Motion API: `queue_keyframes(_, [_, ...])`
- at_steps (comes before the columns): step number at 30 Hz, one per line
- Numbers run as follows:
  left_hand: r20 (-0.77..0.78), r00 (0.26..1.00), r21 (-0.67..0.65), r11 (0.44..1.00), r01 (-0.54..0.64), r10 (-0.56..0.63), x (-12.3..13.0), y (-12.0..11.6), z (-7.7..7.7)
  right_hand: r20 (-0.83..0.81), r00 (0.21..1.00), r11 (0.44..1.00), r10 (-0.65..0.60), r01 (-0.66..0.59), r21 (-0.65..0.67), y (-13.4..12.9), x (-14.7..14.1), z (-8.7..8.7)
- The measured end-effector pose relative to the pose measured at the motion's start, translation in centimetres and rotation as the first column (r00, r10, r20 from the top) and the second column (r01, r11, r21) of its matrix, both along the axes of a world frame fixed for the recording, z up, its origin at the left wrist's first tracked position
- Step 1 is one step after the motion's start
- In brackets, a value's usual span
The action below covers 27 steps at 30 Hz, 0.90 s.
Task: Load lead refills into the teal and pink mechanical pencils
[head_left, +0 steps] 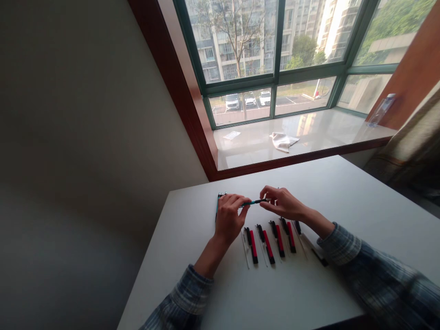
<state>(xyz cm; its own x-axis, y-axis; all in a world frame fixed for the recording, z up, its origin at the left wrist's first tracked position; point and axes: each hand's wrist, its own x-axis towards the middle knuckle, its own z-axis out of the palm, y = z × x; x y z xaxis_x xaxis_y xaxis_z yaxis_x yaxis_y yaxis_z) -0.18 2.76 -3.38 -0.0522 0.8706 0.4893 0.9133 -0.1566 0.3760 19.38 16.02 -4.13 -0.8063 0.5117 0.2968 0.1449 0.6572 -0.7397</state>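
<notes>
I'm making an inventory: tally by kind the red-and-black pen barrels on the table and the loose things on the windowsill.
Red-and-black pen barrels: 4
Clear bottle: 1
Crumpled white cloth: 1
Flat white sheet: 1
Total: 7

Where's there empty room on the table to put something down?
The white table looks bare left of the left forearm, between the sleeves just nearer than the row of red-and-black pieces, and beyond the right forearm. It's crowded in that row, and around the left hand, with teal things tucked beside it.
</notes>
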Motion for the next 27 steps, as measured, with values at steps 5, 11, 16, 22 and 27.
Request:
queue_keyframes(5, [0.007, 1.0, -0.006, 1.0, 0.007, -0.007, 0.05, -0.05, 0.06, 0.001, 1.0, 1.0, 0.022, -0.022, 0.01, -0.16, -0.07, 0.15])
queue_keyframes(11, [0.018, 1.0, -0.007, 1.0, 0.008, -0.008, 0.02, 0.01, -0.04, -0.027, 1.0, 0.999, -0.007, 0.009, 0.05, -0.15, -0.16, 0.02])
queue_keyframes(16, [0.025, 1.0, -0.009, 1.0, 0.017, -0.017, 0.07, 0.02, -0.03, -0.027, 0.999, 0.998, -0.032, 0.033, 0.049, -0.1, -0.08, 0.03])
queue_keyframes(22, [0.025, 1.0, -0.014, 1.0, 0.008, -0.008, 0.09, 0.04, -0.11, -0.019, 1.0, 0.995, -0.004, 0.006, 0.102, 0.03, -0.07, -0.09])
queue_keyframes(27, [0.017, 1.0, -0.019, 1.0, 0.022, -0.021, 0.08, 0.1, -0.19, 0.021, 1.0, 0.997, -0.018, 0.016, 0.082, 0.1, -0.06, -0.07])
